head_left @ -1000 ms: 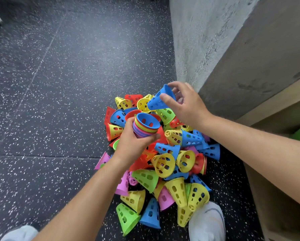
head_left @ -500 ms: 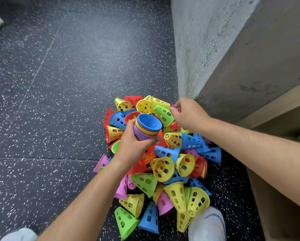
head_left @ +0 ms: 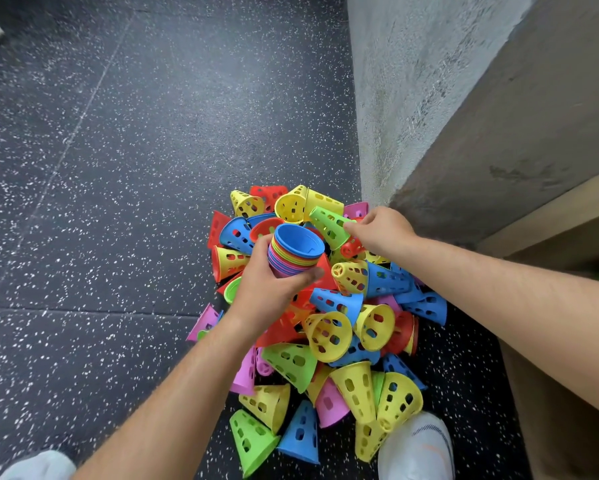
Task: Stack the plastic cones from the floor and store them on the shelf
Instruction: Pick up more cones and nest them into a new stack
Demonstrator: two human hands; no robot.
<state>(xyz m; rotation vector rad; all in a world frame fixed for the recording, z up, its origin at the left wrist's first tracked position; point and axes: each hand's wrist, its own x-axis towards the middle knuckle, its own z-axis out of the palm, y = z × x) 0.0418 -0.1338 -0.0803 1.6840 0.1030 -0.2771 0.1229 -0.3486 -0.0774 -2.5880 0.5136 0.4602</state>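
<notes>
Firmly curled, left hand [head_left: 267, 292] grips nested plastic stack [head_left: 296, 252]; right hand [head_left: 383, 230] pinches perforated green cone [head_left: 327, 225]

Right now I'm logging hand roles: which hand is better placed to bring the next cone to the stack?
Right, most likely. The right hand pinches the rim of the green cone at the far side of the pile, close to the stack, while the left hand is occupied gripping that stack.

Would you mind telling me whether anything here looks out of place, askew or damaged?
Only the expected mess: loose cones lie heaped on the floor, tipped every way. None looks cracked. The stack in the left hand is neatly nested; the right hand pinches a green cone.
</notes>
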